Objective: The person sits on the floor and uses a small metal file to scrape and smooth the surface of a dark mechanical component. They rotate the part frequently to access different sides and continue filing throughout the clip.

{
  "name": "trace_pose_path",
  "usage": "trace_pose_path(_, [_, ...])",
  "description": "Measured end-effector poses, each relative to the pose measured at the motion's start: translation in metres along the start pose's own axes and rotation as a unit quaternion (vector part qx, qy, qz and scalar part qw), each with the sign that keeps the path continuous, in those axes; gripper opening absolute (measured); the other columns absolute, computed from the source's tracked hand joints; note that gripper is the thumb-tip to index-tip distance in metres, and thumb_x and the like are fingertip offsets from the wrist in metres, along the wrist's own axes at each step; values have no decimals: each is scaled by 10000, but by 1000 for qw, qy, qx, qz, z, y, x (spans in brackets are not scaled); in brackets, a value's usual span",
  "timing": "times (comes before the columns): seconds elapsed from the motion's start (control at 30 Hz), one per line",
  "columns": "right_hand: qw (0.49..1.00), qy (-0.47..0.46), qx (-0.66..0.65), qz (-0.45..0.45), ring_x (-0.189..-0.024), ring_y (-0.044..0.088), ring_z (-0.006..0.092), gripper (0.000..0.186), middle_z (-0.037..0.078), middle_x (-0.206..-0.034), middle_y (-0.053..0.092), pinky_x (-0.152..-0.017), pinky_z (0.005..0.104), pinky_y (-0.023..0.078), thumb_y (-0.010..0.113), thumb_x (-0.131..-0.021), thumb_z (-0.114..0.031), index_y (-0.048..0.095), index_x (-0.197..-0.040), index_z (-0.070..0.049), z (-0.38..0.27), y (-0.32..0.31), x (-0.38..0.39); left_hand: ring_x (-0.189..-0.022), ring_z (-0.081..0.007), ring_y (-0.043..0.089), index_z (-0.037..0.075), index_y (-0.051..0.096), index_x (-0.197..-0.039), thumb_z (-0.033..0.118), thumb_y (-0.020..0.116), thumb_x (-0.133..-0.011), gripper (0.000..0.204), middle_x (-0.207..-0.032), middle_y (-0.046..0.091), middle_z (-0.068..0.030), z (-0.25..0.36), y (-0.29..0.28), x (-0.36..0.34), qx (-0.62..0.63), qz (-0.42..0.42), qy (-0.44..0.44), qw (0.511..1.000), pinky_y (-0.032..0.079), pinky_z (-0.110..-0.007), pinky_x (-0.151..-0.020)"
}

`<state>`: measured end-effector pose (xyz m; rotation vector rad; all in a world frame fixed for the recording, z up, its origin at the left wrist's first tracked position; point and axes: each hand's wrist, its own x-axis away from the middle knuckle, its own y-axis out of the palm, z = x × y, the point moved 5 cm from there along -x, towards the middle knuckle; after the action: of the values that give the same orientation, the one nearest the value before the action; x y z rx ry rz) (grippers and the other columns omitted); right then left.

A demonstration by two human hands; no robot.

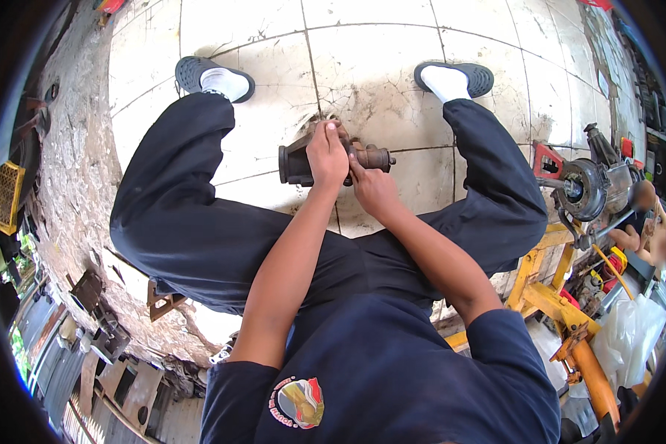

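Stained white floor tiles point(377, 59), dark-jointed

Head-worn fisheye, facing down — fingers point(356, 166) near, centred

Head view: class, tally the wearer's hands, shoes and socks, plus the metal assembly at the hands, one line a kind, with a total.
Hands: 2
Shoes: 2
Socks: 2
Assembly: 1
Total: 7

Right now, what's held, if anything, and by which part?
Both hands are on the dark metal housing, at its middle; gripping or touching, I can't tell.
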<state>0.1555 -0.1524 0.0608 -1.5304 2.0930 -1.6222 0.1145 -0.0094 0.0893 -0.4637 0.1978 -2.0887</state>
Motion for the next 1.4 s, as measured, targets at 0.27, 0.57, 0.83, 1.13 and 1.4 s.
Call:
trace_pose_path(0.27, [999, 11, -26, 41, -724, 713, 466, 402, 254, -813, 720, -672, 573, 576, 495, -1056, -287, 633, -1406, -145, -3, -4, -7, -718, -238, 678, -12, 659, -1074, 187, 449, -1108, 292, -818, 712, -129, 1, -2, 2, 11, 8, -5, 1000, 539, -366, -712])
trace_pose_path(0.57, [982, 39, -154, 103, -929, 724, 448, 381, 252, -981, 737, -814, 514, 576, 581, -1019, -277, 673, -1362, -138, 41, 9, -33, -858, -275, 702, 5, 670, -1086, 211, 437, -1115, 313, -905, 721, -140, -1, 1, 0, -21, 4, 15, 1000, 536, -404, -816])
trace_pose_path(0.83, [714, 169, -679, 25, -649, 479, 67, 385, -15, -777, 553, -572, 246, 378, 646, -1039, -274, 630, -1319, -10, 18, -74, -11, -935, -183, 677, -17, 692, -1155, 183, 526, -1087, 269, -1017, 741, -102, 30, -26, 0, 104, 46, -59, 992, 514, -330, -904])
trace_pose_path(1.13, [627, 70, -775, 47, -688, 518, 131, 337, 25, -920, 596, -617, 276, 409, 648, -1051, -290, 622, -1274, -38, -28, -136, 24, -1049, -177, 666, -15, 699, -1189, 83, 585, -1037, 214, -1084, 739, -97, 112, -28, 15, 233, -78, -41, 969, 488, -311, -981])
trace_pose_path(1.4, [628, 74, -774, 20, -748, 581, 136, 352, 49, -977, 668, -673, 291, 455, 592, -1081, -308, 627, -1298, -33, -39, -113, 53, -964, -167, 713, -10, 729, -1183, 45, 740, -938, 252, -1059, 766, -109, 97, -24, 29, 195, -190, -21, 962, 562, -319, -891])
